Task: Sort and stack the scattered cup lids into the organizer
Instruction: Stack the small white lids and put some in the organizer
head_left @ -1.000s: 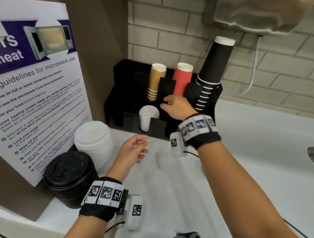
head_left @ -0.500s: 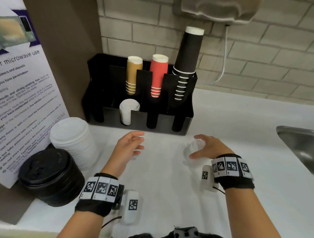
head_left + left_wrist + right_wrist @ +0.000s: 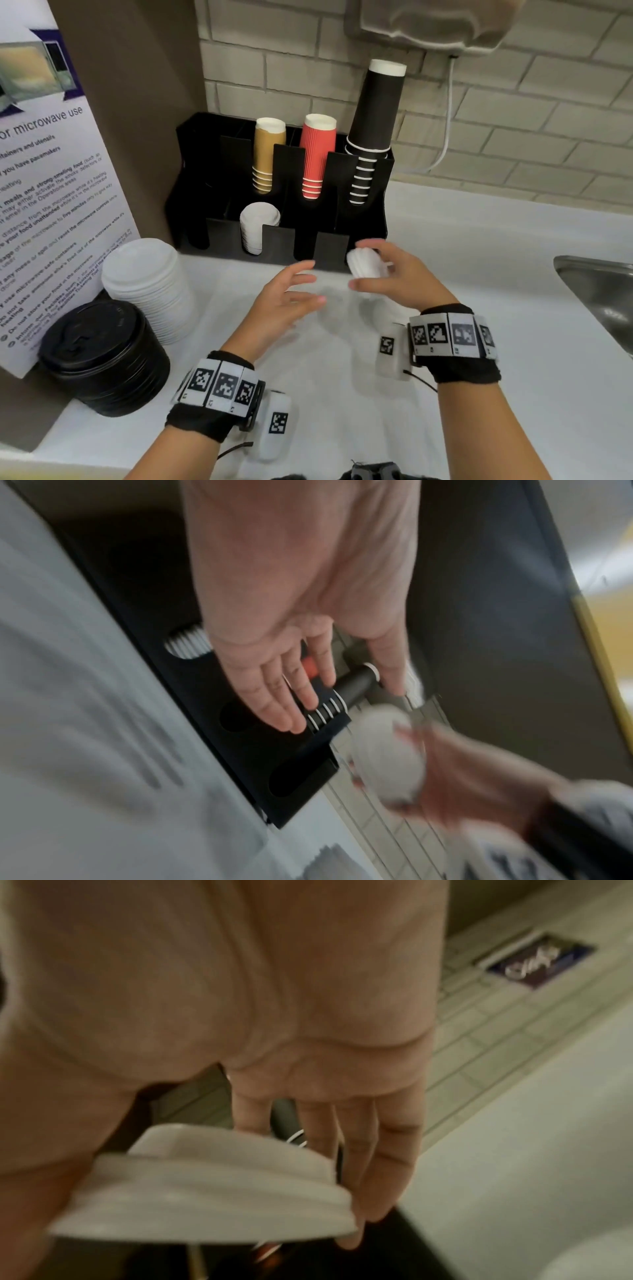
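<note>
My right hand (image 3: 383, 274) grips a small stack of white lids (image 3: 364, 263) just in front of the black organizer (image 3: 329, 250), near its right front slots. The same small white lids (image 3: 212, 1185) fill the right wrist view, pinched between thumb and fingers. My left hand (image 3: 294, 291) hovers open beside them, palm toward the lids, holding nothing. It shows with straight fingers (image 3: 274, 696) in the left wrist view, with the lids (image 3: 387, 753) blurred at the right. A front slot of the organizer holds small white lids (image 3: 257, 226).
A tall stack of large white lids (image 3: 147, 284) and a stack of black lids (image 3: 99, 356) stand at the left on the white counter (image 3: 479, 274). Tan, red and black cups (image 3: 373, 137) fill the back slots. A sink (image 3: 603, 291) lies at right. A microwave poster (image 3: 51, 205) leans at left.
My right hand left the organizer, picked up small white lids from the counter, and has raised them toward the organizer's front. The left hand rose and opened beside them.
</note>
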### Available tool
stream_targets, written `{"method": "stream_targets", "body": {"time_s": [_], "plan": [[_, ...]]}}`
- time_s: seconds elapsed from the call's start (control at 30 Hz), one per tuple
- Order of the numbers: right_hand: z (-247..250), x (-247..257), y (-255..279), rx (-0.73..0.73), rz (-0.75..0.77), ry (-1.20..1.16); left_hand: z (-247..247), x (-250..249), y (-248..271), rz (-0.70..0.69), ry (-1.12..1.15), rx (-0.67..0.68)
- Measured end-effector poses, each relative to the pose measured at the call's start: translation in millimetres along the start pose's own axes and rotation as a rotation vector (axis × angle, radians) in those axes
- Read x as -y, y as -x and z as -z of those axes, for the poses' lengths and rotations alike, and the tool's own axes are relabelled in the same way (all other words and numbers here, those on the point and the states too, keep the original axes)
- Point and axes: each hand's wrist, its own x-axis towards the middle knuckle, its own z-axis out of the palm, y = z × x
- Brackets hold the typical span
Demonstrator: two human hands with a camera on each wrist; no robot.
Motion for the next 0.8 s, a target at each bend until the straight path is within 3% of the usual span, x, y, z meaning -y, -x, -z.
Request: {"method": "stream_targets", "body": {"time_s": [0.13,0.4,0.67,0.8], "plan": [[-30.5,31.1,-1.0,0.131,0.146,-0.207,-14.3,-6.0,-3.0,-0.089,0.071,0.071],[-37.1,39.9,-8.3,0.191,0.190,-0.304,3.0,-6.0,-4.7,-0.199,0.148,-0.060],[-52.8,65.2,-37.4,0.165,0.276,-0.317,22.2,-3.0,-12.4,-0.234,0.159,-0.186],[-56.5,87.3,-89.3,-0.010,0.349,-0.157,35.6,6.8,-13.4,-0.118,0.148,-0.319]]}}
